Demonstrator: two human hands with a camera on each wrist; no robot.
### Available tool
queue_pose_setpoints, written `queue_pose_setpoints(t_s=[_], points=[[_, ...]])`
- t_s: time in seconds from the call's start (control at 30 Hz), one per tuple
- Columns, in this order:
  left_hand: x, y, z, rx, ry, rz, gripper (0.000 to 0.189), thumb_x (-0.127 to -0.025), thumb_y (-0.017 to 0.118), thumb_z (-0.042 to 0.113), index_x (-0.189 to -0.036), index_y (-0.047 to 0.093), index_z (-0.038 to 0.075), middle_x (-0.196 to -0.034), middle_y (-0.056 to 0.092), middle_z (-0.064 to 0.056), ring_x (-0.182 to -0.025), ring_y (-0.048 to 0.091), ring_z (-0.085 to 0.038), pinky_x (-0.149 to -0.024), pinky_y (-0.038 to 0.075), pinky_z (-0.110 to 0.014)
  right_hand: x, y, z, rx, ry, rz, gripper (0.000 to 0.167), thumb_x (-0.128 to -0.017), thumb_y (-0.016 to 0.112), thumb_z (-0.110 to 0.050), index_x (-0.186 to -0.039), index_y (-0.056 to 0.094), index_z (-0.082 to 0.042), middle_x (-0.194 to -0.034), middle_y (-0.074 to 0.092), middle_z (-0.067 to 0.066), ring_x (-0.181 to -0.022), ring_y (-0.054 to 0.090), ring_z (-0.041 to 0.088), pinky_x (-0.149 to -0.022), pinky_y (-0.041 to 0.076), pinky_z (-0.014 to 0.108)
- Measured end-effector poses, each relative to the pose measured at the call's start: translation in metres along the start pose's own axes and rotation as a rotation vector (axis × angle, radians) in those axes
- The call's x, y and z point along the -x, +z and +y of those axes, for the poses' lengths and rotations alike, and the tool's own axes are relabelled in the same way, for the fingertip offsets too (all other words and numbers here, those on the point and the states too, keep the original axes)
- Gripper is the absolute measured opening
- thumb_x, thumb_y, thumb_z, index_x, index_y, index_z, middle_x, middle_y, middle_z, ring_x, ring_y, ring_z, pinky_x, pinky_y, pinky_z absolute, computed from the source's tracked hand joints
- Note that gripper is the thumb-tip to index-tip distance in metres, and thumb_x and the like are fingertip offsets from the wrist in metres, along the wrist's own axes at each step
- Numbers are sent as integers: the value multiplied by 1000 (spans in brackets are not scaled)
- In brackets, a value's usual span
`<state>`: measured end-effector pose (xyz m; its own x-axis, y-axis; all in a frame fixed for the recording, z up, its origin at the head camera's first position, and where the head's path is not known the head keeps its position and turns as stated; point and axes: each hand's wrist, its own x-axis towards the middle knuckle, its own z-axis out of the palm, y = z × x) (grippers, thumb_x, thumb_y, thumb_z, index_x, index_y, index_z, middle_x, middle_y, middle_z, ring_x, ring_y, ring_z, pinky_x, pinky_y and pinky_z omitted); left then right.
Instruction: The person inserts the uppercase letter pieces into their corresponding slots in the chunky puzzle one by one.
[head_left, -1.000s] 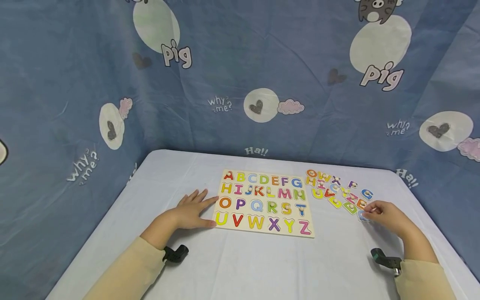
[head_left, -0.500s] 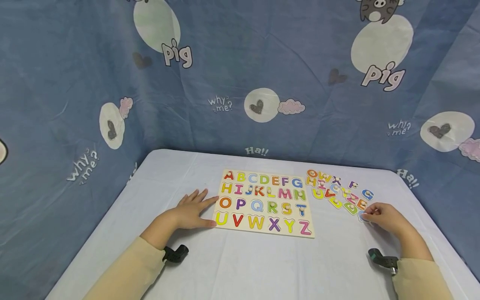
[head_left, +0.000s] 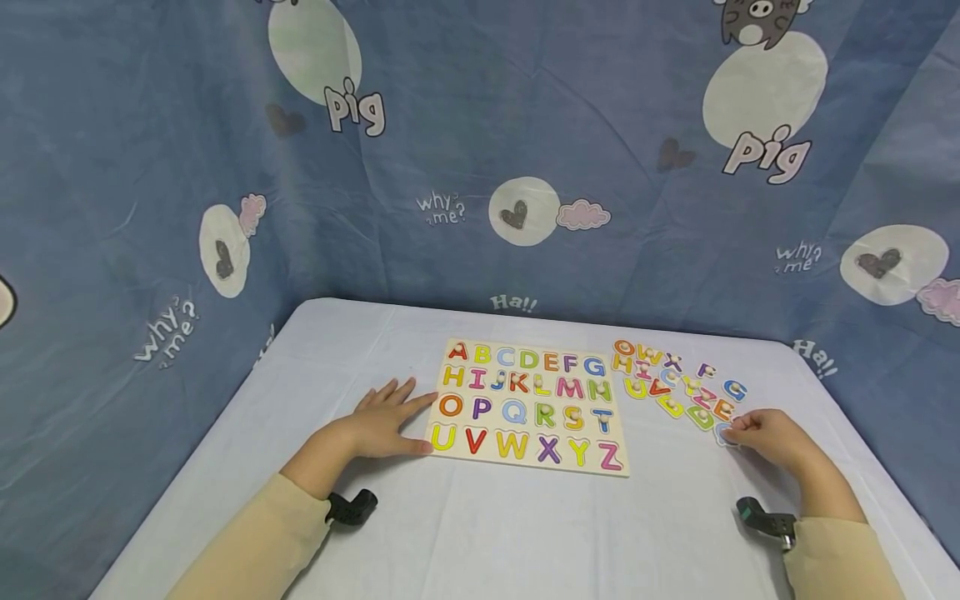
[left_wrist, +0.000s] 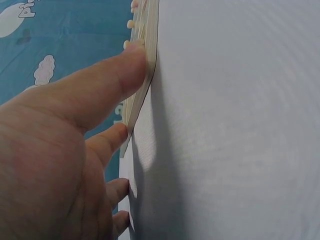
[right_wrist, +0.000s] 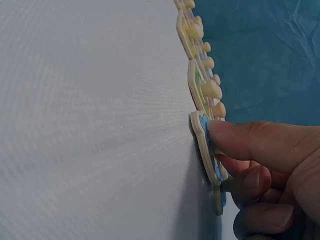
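Observation:
My left hand [head_left: 386, 421] lies with spread fingers at the left edge of a wooden alphabet puzzle board [head_left: 528, 457]. Its thumb and index finger touch the board's edge, seen close up in the left wrist view at the board [left_wrist: 142, 82]. At the right, my right hand [head_left: 776, 437] pinches a blue wooden letter piece [head_left: 724, 433]. In the right wrist view the thumb presses on this blue piece [right_wrist: 210, 150], which looks slightly tilted; fingers hide its knob and its letter cannot be made out. Another blue edge [right_wrist: 223, 197] shows just below it.
Several loose knobbed letters lie between the board and my right hand, among them a green D [head_left: 701, 416], an orange E [head_left: 723, 407] and a blue G [head_left: 735, 388]. Knobbed pieces such as the T [head_left: 602, 418] sit in the board. White cloth covers the table [head_left: 517, 533].
My right hand and forearm have shifted slightly left, staying at the blue letter piece. The left hand and the board look unmoved.

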<state>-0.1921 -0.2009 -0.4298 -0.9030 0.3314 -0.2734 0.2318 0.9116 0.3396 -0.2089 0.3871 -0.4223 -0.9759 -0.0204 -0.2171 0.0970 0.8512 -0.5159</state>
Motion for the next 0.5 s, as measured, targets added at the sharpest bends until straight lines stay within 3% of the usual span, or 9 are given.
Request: queue_pose_setpoints(t_s=[0.33, 0.5], points=[[-1, 1, -2, 2, 6, 6, 91, -83, 68, 64, -157, 35, 24, -165, 17, -19, -151, 7, -45, -119, 4, -64, 10, -12, -14, 14, -22, -45, 30, -92, 71, -31, -91, 65, -2, -80, 60, 1, -80, 49, 19, -68, 40, 33], [-3, 2, -4, -1, 7, 8, 91, -83, 68, 65, -157, 35, 24, -165, 17, -19, -151, 6, -45, -119, 4, -64, 15, -15, -31, -1, -87, -42, 30, -92, 72, -31, -95, 65, -1, -81, 62, 1, -79, 51, 17, -68, 43, 32]])
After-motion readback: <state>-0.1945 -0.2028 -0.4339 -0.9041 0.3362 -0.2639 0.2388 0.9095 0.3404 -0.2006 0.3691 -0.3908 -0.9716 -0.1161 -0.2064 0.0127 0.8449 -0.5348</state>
